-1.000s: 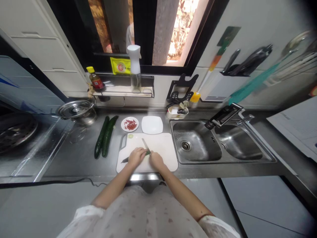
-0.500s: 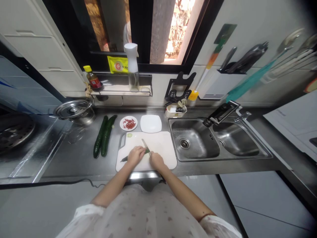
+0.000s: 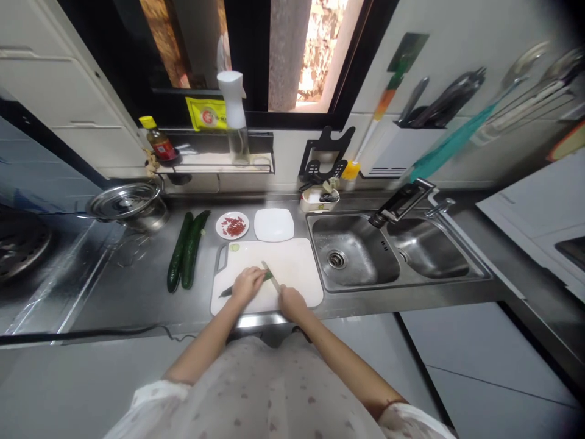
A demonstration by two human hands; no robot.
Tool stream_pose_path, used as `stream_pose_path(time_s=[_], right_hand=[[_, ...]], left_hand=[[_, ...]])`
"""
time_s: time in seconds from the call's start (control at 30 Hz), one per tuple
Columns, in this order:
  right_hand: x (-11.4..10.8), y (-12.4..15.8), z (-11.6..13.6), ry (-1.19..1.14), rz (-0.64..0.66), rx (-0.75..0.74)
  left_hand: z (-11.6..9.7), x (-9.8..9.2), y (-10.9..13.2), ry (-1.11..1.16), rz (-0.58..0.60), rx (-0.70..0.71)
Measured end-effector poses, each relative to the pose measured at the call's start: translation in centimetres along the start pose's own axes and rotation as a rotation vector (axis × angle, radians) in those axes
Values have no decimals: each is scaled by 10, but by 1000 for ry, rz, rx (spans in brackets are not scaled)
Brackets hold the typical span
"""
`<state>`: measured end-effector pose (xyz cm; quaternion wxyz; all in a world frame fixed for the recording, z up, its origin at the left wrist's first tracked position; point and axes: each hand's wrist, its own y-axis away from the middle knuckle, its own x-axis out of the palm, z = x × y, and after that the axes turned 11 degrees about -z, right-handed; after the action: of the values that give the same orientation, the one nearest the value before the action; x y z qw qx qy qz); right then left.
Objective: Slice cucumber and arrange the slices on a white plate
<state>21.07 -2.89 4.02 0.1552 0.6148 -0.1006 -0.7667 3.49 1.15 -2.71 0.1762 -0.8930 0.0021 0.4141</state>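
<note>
A white cutting board (image 3: 297, 262) lies on the steel counter. My left hand (image 3: 247, 285) is closed over a cucumber (image 3: 267, 275) on the board; a dark pointed end shows to the left of my palm, and a short green part shows past my fingertips. My right hand (image 3: 292, 302) grips the handle of a knife (image 3: 271, 275), its blade slanting away from me across the cucumber's right end. Whether the edge is in the cucumber, I cannot tell. Pale cucumber slices (image 3: 234, 247) rest at the board's upper left corner.
Two whole cucumbers (image 3: 186, 253) lie left of the board. Behind it stand a plate of chopped red bits (image 3: 233, 225) and a white square plate (image 3: 274, 225). A lidded pot (image 3: 130, 207) is at the back left, a double sink (image 3: 350, 253) at the right.
My right hand with the knife has shifted slightly right, away from my left hand, and more of the blade shows. The whole view has drifted a little. My left hand keeps its hold.
</note>
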Motion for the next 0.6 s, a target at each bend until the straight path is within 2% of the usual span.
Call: stream_pose_path(time_s=[0.37,0.6], right_hand=[[-4,18,-6,2,44,48],[-8,27,-14,-16,61,29]], left_hand=[[2,3,2,-23,-14,15],[-1,-1,1,-39,9,-3]])
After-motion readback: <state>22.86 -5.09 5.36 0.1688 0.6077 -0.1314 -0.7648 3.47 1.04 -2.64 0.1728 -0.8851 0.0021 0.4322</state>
